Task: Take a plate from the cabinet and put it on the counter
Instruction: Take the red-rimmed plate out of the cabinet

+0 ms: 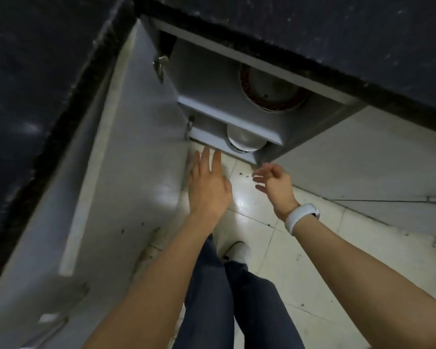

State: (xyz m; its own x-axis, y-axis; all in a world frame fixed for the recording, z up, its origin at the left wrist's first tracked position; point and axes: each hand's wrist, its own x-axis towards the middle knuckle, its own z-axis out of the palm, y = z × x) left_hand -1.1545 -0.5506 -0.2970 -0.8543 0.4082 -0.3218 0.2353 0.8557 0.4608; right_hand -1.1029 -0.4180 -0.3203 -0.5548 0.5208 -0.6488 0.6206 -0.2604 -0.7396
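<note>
An open grey cabinet sits under a dark speckled counter. On its upper shelf lies a plate with a red patterned rim, partly hidden by the counter edge. On the lower shelf rests a stack of plain white plates. My left hand hovers just below the lower shelf, fingers spread flat, holding nothing. My right hand is beside it near the cabinet's bottom corner, fingers loosely curled and apart, empty, with a white band on the wrist.
The cabinet door swings open to the left, close to my left arm. Light floor tiles with dark specks lie below. My legs in dark trousers and a light shoe stand in front of the cabinet.
</note>
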